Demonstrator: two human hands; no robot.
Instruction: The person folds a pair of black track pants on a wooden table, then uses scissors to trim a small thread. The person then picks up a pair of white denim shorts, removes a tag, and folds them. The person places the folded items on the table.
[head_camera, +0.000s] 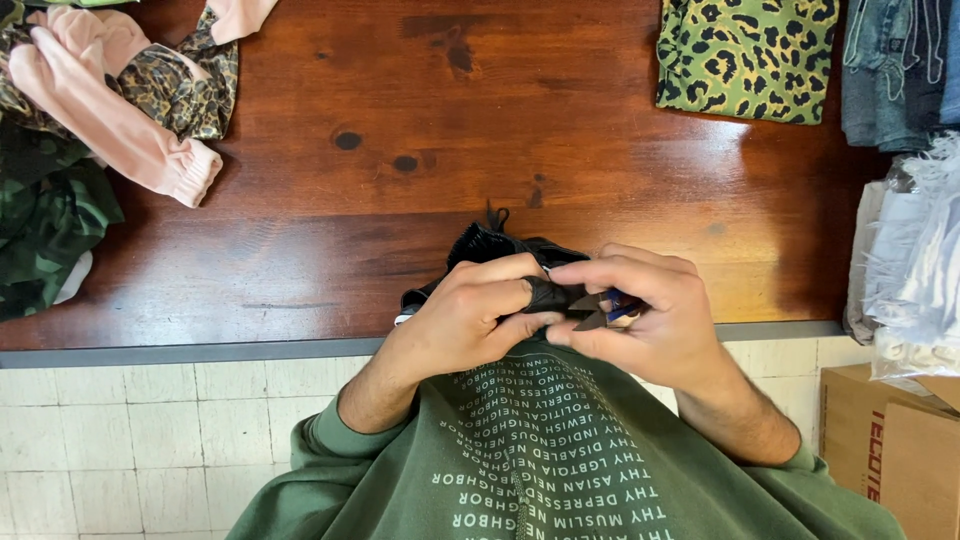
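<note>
Item: black garment (500, 250), bunched at the near edge of the worktop (400, 200), about centre, partly hidden by both hands.

Handling, as judged: soft, limp, light; it folds and sags wherever it is not supported. The surface looks faintly glossy, so it may slip between fingers. Not fragile, though a small tool held against it could snag the cloth. Best taken by pinching a fold or seam close to the spot being worked, with the bulk left resting on the wood.

Left hand (470, 315): closed, thumb and curled fingers pinching a fold of the black cloth, knuckles up, wrist coming in from the near left.

Right hand (650, 310): closed, fingertips pinched around a small tool with a dark tip and blue grip (605, 310), possibly thread snips; its point sits against the fold that the left hand holds. Wrist angled in from the near right.

Surroundings, left to right: pink garment (110, 110) lying over camouflage-print clothing (50, 220) at the far left; leopard-print green fabric (745, 55) at the far right; folded denim (890, 70) beyond it; white fringed cloth in clear plastic (915, 270); cardboard box (890, 450) at the near right.
</note>
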